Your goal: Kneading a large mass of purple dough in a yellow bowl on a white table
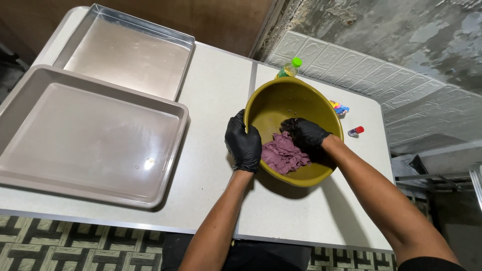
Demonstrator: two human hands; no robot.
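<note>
Gripping the near-left rim of an olive-yellow bowl (281, 100), the left hand (244, 143) wears a black glove, its fingers curled closed over the edge. The right hand (304, 133), gloved the same way, is down inside the bowl with its fingers bent onto a lump of purple dough (282, 156), pressing at its upper edge; whether it truly pinches the dough I cannot tell. The dough lies on the bowl's near inner wall, which tilts toward the person. The bowl sits on a pale tabletop (216, 100). To its left lie two shallow rectangular trays, a beige tray (85, 135) nearer and a metal tray (125, 50) behind it. A green-capped bottle (291, 67) stands just behind the bowl, and a small red-capped tube (355, 132) lies to its right.
</note>
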